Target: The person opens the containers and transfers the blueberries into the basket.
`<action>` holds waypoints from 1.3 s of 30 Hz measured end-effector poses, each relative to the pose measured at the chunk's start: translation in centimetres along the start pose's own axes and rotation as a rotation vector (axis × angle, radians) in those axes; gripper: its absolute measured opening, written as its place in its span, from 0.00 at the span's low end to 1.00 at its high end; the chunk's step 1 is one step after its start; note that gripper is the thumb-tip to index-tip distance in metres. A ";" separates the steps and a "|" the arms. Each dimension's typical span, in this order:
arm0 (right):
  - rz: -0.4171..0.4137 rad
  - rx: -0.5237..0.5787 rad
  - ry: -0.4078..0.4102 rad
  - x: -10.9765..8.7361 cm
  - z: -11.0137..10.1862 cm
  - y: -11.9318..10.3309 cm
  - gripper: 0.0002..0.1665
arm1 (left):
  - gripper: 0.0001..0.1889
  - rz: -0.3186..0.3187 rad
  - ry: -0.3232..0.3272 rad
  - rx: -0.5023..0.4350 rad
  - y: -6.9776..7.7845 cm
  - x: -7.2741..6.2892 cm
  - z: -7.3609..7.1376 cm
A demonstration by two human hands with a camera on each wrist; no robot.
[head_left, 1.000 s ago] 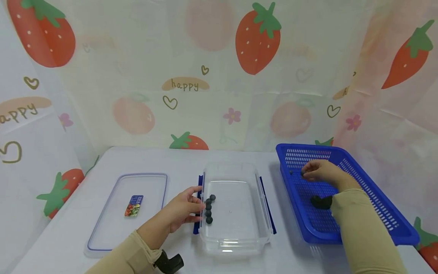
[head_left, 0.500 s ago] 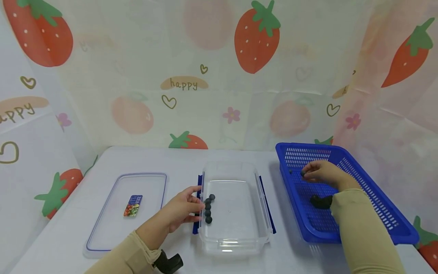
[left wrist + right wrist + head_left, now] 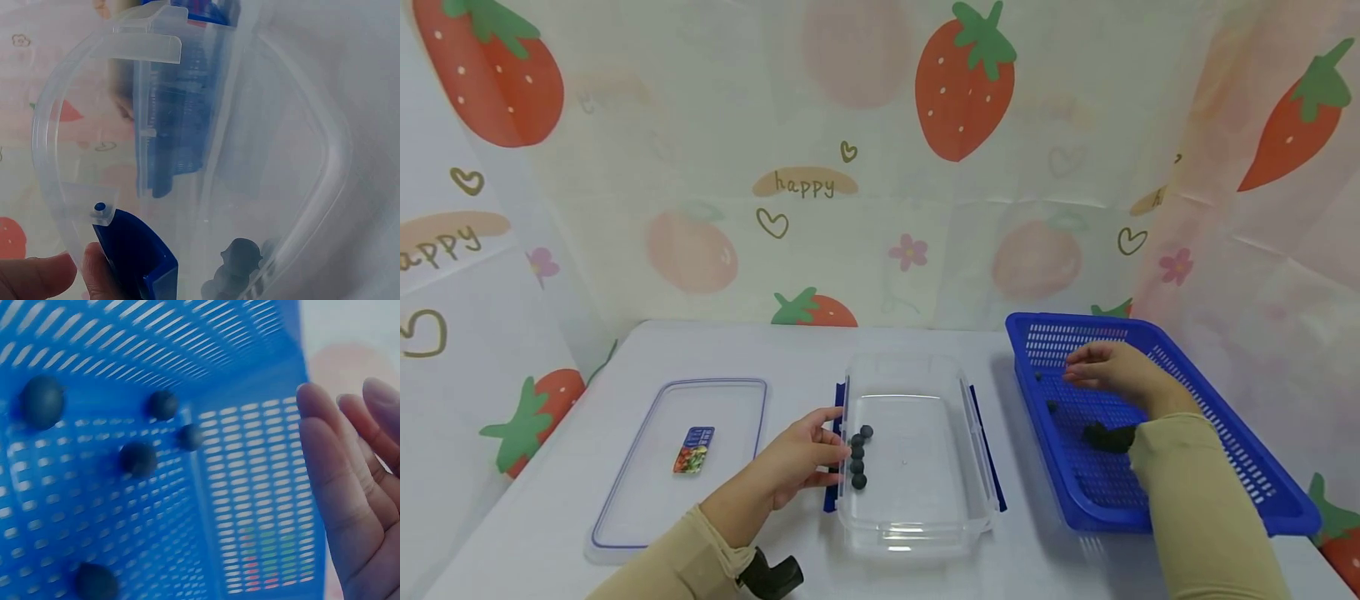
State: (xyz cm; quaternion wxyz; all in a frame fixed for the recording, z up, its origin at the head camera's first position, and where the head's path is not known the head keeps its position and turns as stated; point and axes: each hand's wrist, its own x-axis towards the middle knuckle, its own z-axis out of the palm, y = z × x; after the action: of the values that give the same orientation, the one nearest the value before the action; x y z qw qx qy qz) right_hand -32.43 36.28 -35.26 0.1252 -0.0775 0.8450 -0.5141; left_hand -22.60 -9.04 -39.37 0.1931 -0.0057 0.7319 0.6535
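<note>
A dark ball [image 3: 1052, 406] is seen resting in the blue basket [image 3: 1105, 518], at about eight o'clock from the right hand [image 3: 1116, 372] and apart from it. No long axis is presented, the ball being round. The right hand is poised over the basket, fingers parted and nothing held; it is much nearer than the left hand [image 3: 797, 458], whose spread fingers are rested against the clear box [image 3: 917, 467] at nine o'clock.

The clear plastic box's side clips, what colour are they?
The side clips are dark blue; the left wrist view shows one best.
</note>
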 end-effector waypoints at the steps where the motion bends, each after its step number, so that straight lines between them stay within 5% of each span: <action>1: -0.007 0.000 0.006 0.0 0.0 -0.2 0.20 | 0.33 0.000 0.002 0.001 0.0 0.0 0.0; 6: -0.035 0.016 0.020 -0.1 0.1 -1.8 0.26 | 0.34 0.002 0.005 0.008 0.2 -0.1 0.1; 17: -0.124 -0.075 -0.045 0.8 1.4 -6.9 0.22 | 0.33 0.013 0.025 0.032 0.4 -0.4 0.2; 27: -0.176 -0.043 -0.106 3.1 5.2 -10.7 0.18 | 0.33 0.020 0.004 0.037 -0.2 0.1 0.0; 39: -0.206 -0.059 -0.227 5.8 11.4 -12.6 0.16 | 0.33 0.011 0.013 0.044 -0.2 0.3 0.1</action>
State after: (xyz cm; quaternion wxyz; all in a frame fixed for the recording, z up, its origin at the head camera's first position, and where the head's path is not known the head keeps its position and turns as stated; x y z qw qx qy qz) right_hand -34.64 19.26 -29.87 0.1642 -0.2248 0.8279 -0.4869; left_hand -22.76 -8.96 -39.68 0.1849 -0.0017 0.7474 0.6381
